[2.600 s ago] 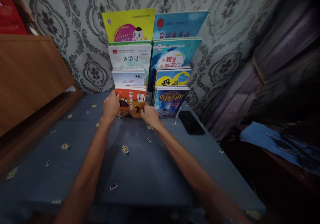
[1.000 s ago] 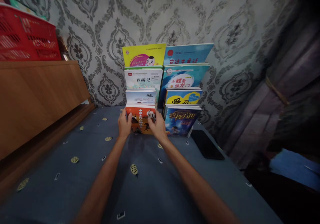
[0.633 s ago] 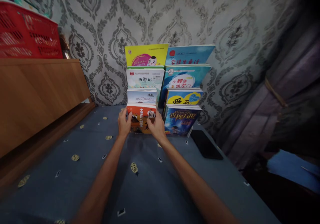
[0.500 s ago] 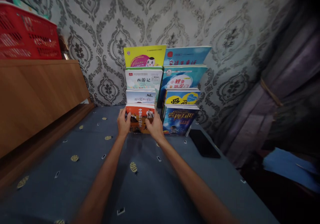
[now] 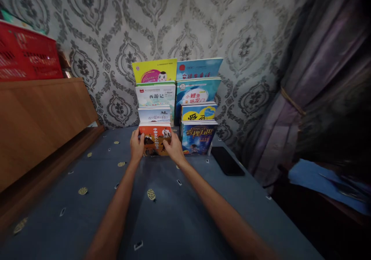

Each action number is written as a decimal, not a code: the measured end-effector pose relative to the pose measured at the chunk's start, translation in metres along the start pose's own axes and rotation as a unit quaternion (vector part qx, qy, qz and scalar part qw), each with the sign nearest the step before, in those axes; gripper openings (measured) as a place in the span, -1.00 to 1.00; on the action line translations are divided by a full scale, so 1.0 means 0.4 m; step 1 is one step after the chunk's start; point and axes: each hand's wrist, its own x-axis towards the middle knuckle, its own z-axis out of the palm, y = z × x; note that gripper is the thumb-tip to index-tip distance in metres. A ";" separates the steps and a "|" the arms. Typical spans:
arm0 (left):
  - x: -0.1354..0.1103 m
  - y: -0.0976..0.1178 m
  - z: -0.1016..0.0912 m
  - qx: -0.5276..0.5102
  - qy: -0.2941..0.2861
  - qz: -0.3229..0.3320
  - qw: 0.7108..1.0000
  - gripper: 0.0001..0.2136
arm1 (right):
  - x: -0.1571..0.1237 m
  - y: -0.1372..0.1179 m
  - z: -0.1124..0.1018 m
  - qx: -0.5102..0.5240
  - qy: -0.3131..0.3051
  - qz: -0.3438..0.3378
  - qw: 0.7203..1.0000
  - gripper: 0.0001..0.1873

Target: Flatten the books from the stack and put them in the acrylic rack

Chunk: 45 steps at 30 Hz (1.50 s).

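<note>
An orange-red book [image 5: 155, 141] stands upright at the front of the left stack, gripped at its two sides. My left hand [image 5: 136, 146] is closed on its left edge, thumb on the cover. At the right edge, my right hand [image 5: 174, 148] presses its thumb on the cover while the other fingers are hidden behind. Behind it rise a pale book [image 5: 155, 115], a white book [image 5: 156, 95] and a yellow book [image 5: 155, 70]. Just right stands a second stack: a dark blue book [image 5: 198, 138], a yellow-and-blue book [image 5: 199, 112] and two teal-blue books behind.
A black phone-like slab [image 5: 227, 160] lies right of the books on the blue patterned cloth [image 5: 162, 221]. At the left, a wooden cabinet [image 5: 43, 124] carries a red basket [image 5: 29, 53]. Patterned wall [image 5: 116, 28] backs the books; a curtain [image 5: 278, 128] hangs at right.
The camera view has shifted, so the books and wall now sit further left in the picture. Both hands keep the same hold on the orange-red book.
</note>
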 end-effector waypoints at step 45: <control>-0.129 -0.162 0.012 0.154 -0.160 -0.150 0.963 -0.78 | -0.211 0.093 -0.028 0.042 -0.142 0.059 0.987 -0.73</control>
